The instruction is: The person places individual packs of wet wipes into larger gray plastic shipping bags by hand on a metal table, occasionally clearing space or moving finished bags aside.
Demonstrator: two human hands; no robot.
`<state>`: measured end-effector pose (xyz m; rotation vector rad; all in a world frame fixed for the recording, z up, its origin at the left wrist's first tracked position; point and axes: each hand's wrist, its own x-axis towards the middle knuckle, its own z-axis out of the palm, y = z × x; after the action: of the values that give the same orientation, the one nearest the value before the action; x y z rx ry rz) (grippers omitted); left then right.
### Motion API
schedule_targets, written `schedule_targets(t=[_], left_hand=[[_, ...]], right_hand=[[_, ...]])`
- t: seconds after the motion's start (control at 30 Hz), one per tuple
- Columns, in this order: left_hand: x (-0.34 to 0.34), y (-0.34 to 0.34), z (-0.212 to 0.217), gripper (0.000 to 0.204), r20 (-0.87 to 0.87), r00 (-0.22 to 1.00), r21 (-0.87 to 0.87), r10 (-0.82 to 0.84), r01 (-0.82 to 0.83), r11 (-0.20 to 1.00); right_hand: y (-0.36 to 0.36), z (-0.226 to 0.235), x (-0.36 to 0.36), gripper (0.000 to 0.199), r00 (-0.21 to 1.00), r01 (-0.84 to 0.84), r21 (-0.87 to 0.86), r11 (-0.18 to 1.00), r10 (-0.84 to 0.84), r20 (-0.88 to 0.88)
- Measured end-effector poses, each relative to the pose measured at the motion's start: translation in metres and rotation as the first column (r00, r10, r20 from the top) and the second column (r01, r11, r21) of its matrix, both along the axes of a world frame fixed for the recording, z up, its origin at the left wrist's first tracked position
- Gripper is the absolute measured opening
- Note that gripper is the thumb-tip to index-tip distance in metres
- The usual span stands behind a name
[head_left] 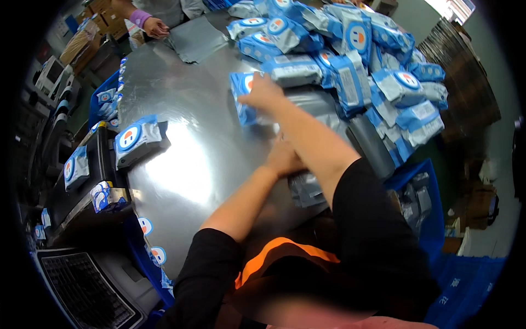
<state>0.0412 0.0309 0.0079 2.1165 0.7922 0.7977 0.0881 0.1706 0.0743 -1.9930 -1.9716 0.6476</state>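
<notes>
My right hand is closed on a blue-and-white soft pack with a round cartoon face, at the near left edge of a big heap of similar packs. Below it my left hand is curled at the edge of a grey plastic mailing bag, its fingertips partly hidden. Part of that bag lies beneath my right forearm. More folded grey bags sit by my left wrist, near the table's front edge.
Another pack lies at the metal table's left edge, beside a black conveyor carrying a pack. Across the table, another person's hand rests near a flat grey bag. A blue crate holds grey parcels at right; a laptop stands lower left.
</notes>
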Motion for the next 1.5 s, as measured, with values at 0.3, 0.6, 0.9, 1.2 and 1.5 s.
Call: schedule_targets(t=[0.3, 0.6, 0.9, 1.2, 1.5], left_hand=[[0.004, -0.024, 0.029, 0.044, -0.345, 0.938, 0.349, 0.027, 0.102, 0.932], [0.033, -0.059, 0.008, 0.015, -0.383, 0.918, 0.276, 0.105, 0.005, 0.961], [0.026, -0.051, -0.006, 0.015, -0.115, 0.921, 0.159, 0.371, -0.352, 0.922], [0.034, -0.042, -0.005, 0.013, 0.076, 0.970, 0.228, 0.232, -0.243, 0.943], [0.036, -0.060, 0.008, 0.052, 0.101, 0.978, 0.397, 0.180, -0.205, 0.895]], right_hand=[[-0.195, 0.039, 0.201, 0.086, 0.972, -0.001, 0.270, 0.963, 0.065, -0.227], [-0.238, 0.010, 0.226, 0.086, 0.818, 0.291, 0.159, 0.943, -0.160, -0.552], [-0.300, 0.019, 0.227, 0.069, 0.920, -0.362, 0.236, 0.902, 0.386, -0.064], [-0.297, 0.031, 0.224, 0.070, 0.988, -0.059, 0.144, 0.988, 0.078, -0.132], [-0.284, 0.007, 0.182, 0.067, 0.994, 0.101, 0.237, 0.966, -0.090, -0.060]])
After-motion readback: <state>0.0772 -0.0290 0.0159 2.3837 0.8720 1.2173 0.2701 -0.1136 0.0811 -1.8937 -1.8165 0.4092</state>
